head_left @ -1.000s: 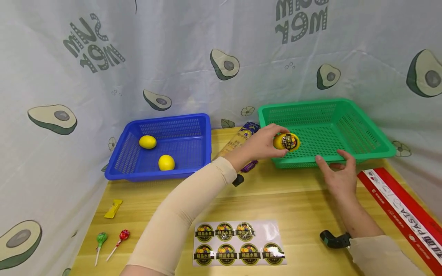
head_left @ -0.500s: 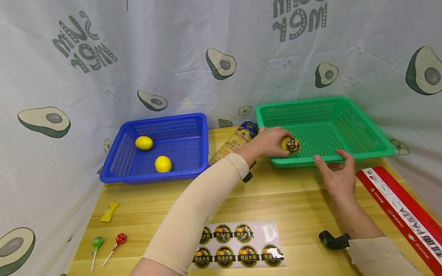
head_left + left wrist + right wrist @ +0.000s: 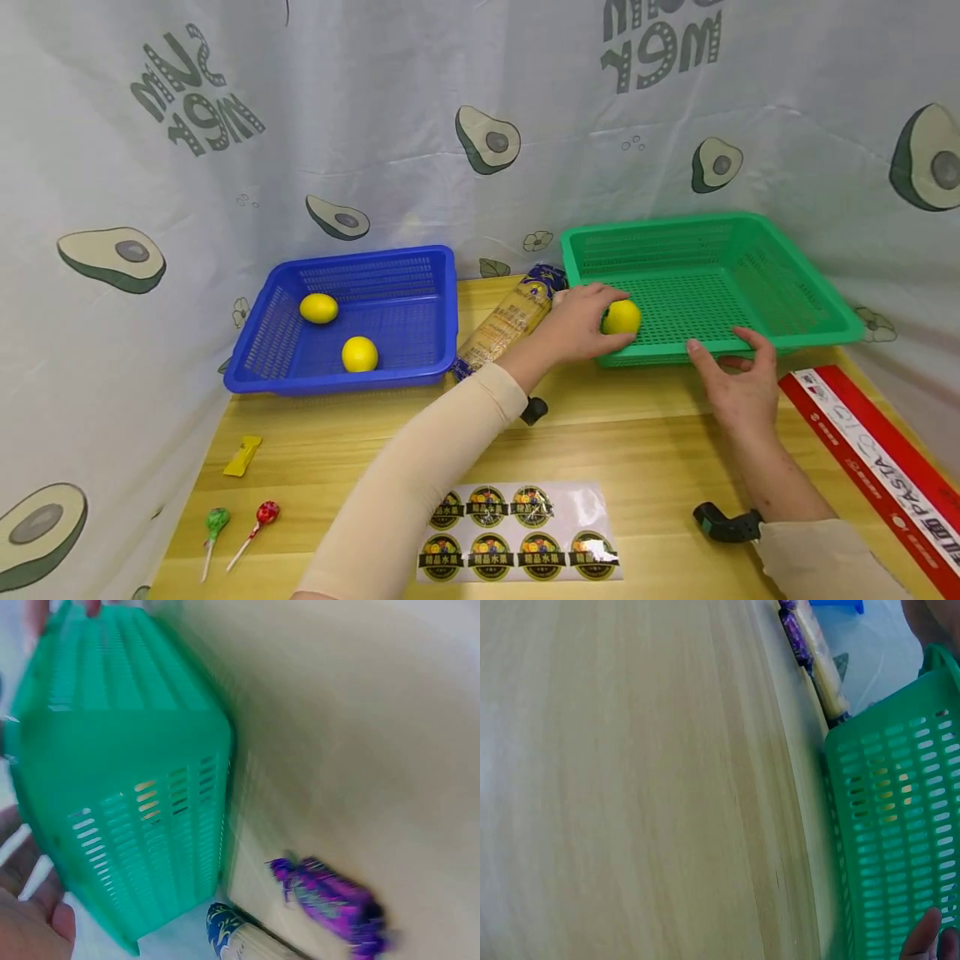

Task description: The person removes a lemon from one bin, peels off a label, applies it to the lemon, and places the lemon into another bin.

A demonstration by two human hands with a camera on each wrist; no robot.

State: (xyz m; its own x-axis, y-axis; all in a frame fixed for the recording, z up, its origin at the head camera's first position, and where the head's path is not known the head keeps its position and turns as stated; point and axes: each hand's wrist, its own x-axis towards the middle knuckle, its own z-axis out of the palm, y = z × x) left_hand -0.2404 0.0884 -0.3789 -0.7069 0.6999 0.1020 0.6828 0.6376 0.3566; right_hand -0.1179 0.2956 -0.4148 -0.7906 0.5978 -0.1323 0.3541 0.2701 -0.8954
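Observation:
My left hand (image 3: pixel 577 323) reaches over the front left corner of the green basket (image 3: pixel 757 287), thumb and fingers spread around a lemon (image 3: pixel 624 317); whether they still touch it is hard to tell. In the left wrist view yellow shows through the wall slots (image 3: pixel 147 799), while my left fingers (image 3: pixel 22 862) are above the rim with gaps between them. My right hand (image 3: pixel 746 383) holds the green basket's front rim. In the right wrist view its fingertips (image 3: pixel 922 934) are against the basket wall.
Left stands a blue basket (image 3: pixel 401 382) with two lemons, one (image 3: pixel 318 308) behind the other (image 3: pixel 359 355). Between the baskets lies a pasta bag (image 3: pixel 504 329). A sticker sheet (image 3: pixel 577 504), two lollipops (image 3: pixel 264 514), a yellow candy (image 3: pixel 242 456) and a red pasta box (image 3: pixel 885 475) lie nearer.
My left hand has lowered the lemon into the green basket's corner. The lemon has turned, and its round label no longer faces the head camera. My right hand stays at the rim.

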